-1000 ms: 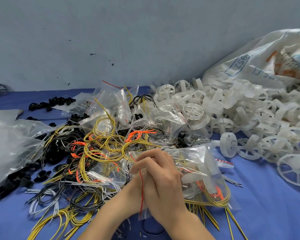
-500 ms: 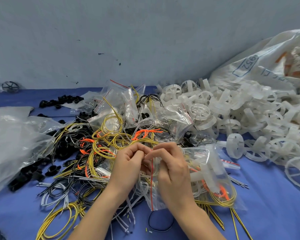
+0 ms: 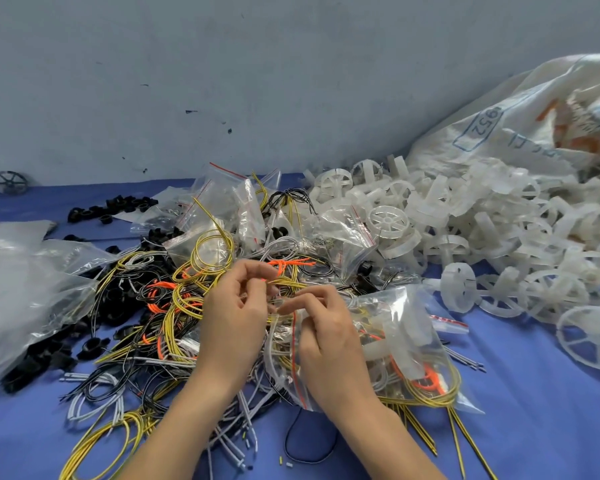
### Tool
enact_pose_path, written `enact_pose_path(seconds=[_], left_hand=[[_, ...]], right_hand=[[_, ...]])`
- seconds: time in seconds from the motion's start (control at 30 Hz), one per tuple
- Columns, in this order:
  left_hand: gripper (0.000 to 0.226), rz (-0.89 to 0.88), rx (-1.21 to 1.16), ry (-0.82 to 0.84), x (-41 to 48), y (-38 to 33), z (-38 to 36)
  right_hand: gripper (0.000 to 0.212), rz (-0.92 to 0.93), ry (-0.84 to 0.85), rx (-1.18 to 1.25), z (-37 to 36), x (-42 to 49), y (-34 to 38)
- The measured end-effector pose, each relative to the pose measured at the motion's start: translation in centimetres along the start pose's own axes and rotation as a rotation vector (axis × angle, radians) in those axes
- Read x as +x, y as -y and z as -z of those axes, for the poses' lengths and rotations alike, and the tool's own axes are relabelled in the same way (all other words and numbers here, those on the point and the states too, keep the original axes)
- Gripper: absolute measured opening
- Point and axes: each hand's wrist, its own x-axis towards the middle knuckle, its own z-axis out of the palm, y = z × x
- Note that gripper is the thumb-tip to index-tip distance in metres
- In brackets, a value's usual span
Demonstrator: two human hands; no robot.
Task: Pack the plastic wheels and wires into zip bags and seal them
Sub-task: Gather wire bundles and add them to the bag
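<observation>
Two grips, left hand (image 3: 234, 317) and right hand (image 3: 329, 344), pinch the far end of the red seal strip (image 3: 294, 362), which runs nearward beneath the right hand; the clear plastic zip bag (image 3: 406, 327) lies rightward.

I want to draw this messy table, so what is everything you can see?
wheels: many, white, heap at right
wires: many, yellow, black, white, orange, middle and left
zip bag: one, clear with red strip, middle, partly filled
packed bags: several, clear, behind the wires
black parts: many, black, left
sack: one, white, back right
big bags: few, clear, far left
dark wheel: one, far left by wall
cloth: one, blue, under everything
left hand: one, pinching the zip bag's mouth
right hand: one, pinching its red strip
</observation>
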Motion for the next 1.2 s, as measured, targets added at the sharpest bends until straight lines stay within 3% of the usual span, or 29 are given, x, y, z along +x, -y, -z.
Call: enact_pose_path(seconds=[0.17,0.3,0.4,0.57,0.7,0.83,0.93,1.07,1.13,1.2], left_hand=[[0.021,-0.212,0.478,-0.040,6.8,2.1,-0.7],[0.041,-0.045,0.870,0.164,11.7,4.2,-1.4],[0.038,-0.007,0.984,0.241,12.8,5.0,-1.5],[0.035,-0.054,0.511,0.029,11.3,3.1,-0.5],[0.033,-0.168,0.091,-0.052,7.1,0.4,1.4],[0.031,0.142,-0.539,0.081,2.9,1.0,1.5],[0.030,0.340,-0.853,0.222,1.2,2.6,0.7],[0.030,0.395,-1.025,0.272,0.7,4.6,0.8],[0.035,0.345,-0.969,0.359,0.6,5.1,0.9],[0.061,0.254,-0.759,0.388,0.4,5.5,0.7]], right_hand=[[0.030,-0.013,0.031,-0.002,0.2,-0.2,-0.1],[0.031,-0.037,0.023,0.036,0.3,-0.1,-0.2],[0.032,-0.050,0.017,0.070,0.3,-0.1,-0.2],[0.035,-0.093,0.003,0.145,0.3,0.2,-0.3],[0.032,-0.217,-0.033,0.366,0.4,0.7,-0.2],[0.026,-0.339,-0.037,0.708,0.6,1.5,-0.4],[0.023,-0.437,0.031,0.917,0.7,1.6,0.1],[0.037,-0.464,0.153,0.961,0.5,1.3,0.3],[0.032,-0.458,0.172,0.938,0.4,1.2,0.3],[0.021,-0.472,0.154,0.914,0.3,1.2,0.3]])
